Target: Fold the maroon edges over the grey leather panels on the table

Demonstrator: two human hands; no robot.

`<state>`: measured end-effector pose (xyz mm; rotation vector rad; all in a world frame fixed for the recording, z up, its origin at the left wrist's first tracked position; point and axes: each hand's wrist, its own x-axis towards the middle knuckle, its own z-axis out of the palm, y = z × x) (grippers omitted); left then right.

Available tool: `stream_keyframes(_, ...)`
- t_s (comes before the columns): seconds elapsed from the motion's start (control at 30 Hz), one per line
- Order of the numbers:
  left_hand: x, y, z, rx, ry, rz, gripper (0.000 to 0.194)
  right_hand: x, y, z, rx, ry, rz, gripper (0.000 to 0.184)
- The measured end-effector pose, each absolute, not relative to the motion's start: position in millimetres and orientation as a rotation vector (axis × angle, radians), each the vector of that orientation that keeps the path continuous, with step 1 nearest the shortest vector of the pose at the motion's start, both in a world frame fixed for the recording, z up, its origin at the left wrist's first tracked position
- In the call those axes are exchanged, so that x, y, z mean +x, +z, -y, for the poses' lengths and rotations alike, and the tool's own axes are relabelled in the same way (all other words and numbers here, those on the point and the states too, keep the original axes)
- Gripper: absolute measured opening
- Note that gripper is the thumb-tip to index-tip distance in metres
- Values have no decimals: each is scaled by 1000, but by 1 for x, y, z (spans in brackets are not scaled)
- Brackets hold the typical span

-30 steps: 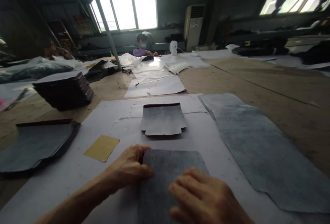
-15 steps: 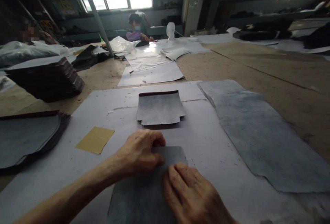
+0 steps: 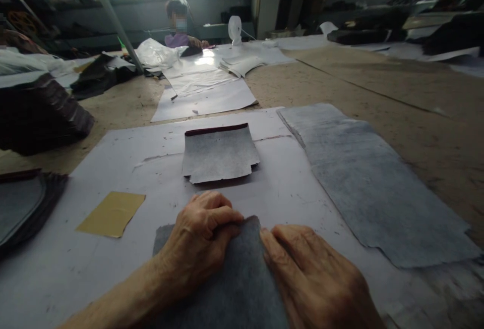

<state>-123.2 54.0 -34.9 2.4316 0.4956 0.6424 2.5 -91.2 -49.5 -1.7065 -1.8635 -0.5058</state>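
A dark grey leather piece point(image 3: 230, 288) lies on white paper point(image 3: 68, 263) at the near edge. My left hand point(image 3: 202, 238) is closed, its fingers curled over the piece's far edge. My right hand point(image 3: 317, 281) lies on the piece's right side, fingers together and pressing down. Just beyond them sits a smaller cut grey piece with a dark red top edge point(image 3: 219, 153).
A yellow card point(image 3: 111, 213) lies left of my hands. A long grey leather strip point(image 3: 370, 187) runs along the right. Stacks of dark pieces point(image 3: 22, 203) point(image 3: 38, 117) stand at the left. Another person point(image 3: 179, 29) sits at the far end among white sheets point(image 3: 206, 99).
The grey piece has slid toward me and to the left under both hands. My left fingers have curled tighter over its far edge. The view has tilted lower.
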Motion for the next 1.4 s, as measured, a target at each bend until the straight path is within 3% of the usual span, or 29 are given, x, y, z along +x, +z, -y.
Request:
stream_keyframes(0.73,-130,-36,-50,2844,749,-49,31,13,-44,88,-1723,-301,1930,35)
stream_keyframes(1.4,-132,-36,-47,2956,643,-45,32,19,-47,89,-1615,-236,1772,32)
